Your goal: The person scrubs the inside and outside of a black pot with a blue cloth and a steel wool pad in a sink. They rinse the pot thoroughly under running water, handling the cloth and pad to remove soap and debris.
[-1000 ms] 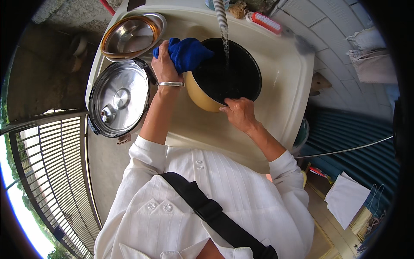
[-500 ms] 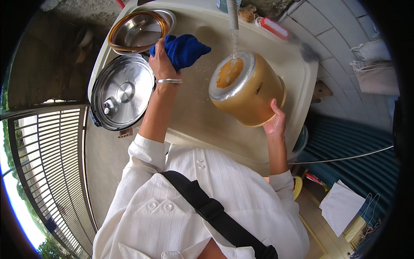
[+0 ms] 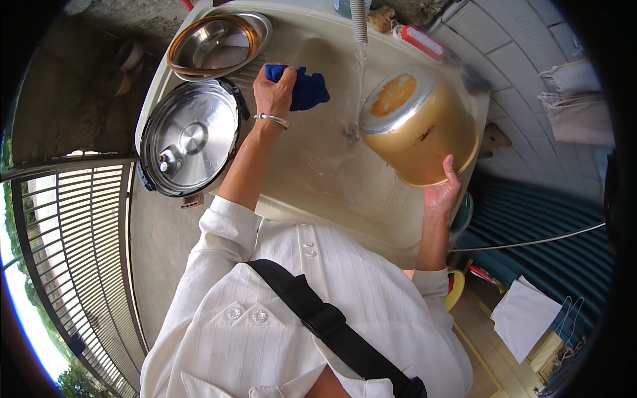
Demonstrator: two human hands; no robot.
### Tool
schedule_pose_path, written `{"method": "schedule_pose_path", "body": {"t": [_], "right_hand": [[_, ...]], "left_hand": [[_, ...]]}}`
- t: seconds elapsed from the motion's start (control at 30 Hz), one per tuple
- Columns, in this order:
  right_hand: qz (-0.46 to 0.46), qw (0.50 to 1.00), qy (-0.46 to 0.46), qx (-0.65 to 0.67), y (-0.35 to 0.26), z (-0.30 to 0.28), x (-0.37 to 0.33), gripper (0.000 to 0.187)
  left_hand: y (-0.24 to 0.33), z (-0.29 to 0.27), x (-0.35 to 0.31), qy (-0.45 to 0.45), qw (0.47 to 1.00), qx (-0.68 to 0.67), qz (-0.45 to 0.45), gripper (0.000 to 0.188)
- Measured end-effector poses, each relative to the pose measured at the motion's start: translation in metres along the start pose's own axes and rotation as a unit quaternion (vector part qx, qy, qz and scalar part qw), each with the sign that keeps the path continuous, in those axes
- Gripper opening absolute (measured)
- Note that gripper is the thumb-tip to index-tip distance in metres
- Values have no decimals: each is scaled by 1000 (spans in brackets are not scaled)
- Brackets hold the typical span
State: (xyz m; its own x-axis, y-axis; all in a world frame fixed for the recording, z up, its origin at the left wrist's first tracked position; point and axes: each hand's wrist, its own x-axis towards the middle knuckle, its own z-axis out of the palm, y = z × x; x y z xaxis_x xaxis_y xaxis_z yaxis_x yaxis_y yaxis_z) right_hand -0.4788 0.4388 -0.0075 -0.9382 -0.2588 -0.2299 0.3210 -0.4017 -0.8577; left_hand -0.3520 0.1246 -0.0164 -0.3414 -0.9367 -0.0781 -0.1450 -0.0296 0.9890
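Note:
A blue cloth (image 3: 308, 90) is bunched in my left hand (image 3: 273, 91), over the left part of the sink (image 3: 318, 169). My right hand (image 3: 443, 192) grips a gold-coloured pot (image 3: 431, 136) by its rim, thumb on the outer wall. The pot is tilted, with its silver base and an orange-brown patch facing up and to the left. Water runs from a ribbed grey hose (image 3: 359, 30) and falls just left of the pot into the sink. The fingers behind the pot's rim are hidden.
A round pressure-cooker lid (image 3: 194, 136) rests on the sink's left side. Behind it are metal bowls (image 3: 222, 50), one with an amber rim. A red-and-white scrubbing brush (image 3: 421, 43) lies on the back ledge. Tiled wall (image 3: 488, 26) stands to the right, a barred railing (image 3: 83, 245) to the left.
The pot has moved right, out of the water stream, which now falls beside it. My left hand has shifted slightly right and down with the cloth, which hangs lower.

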Motion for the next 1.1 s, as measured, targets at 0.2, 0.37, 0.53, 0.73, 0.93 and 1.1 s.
{"method": "schedule_pose_path", "body": {"t": [0.2, 0.37, 0.53, 0.73, 0.93, 1.1], "right_hand": [[-47, 997, 18, -53, -9, 13, 1, 34], [-81, 987, -40, -135, -7, 16, 4, 31], [-89, 944, -121, -293, -3, 45, -9, 17], [-104, 898, -208, -372, 18, 68, -15, 21], [-321, 649, -328, -606, 43, 57, -7, 23], [-384, 581, -363, -620, 58, 52, 3, 21]], "left_hand": [[-30, -12, -10, -434, 686, 583, 32, 49], [-54, -15, -12, -513, 599, 614, -37, 45], [-72, -13, -10, -485, 747, 455, 13, 53], [-139, -6, -46, -610, 491, 621, -33, 58], [-133, -3, -31, -468, 732, 494, -30, 53], [-69, -2, -45, -247, 884, -92, -387, 66]]}}
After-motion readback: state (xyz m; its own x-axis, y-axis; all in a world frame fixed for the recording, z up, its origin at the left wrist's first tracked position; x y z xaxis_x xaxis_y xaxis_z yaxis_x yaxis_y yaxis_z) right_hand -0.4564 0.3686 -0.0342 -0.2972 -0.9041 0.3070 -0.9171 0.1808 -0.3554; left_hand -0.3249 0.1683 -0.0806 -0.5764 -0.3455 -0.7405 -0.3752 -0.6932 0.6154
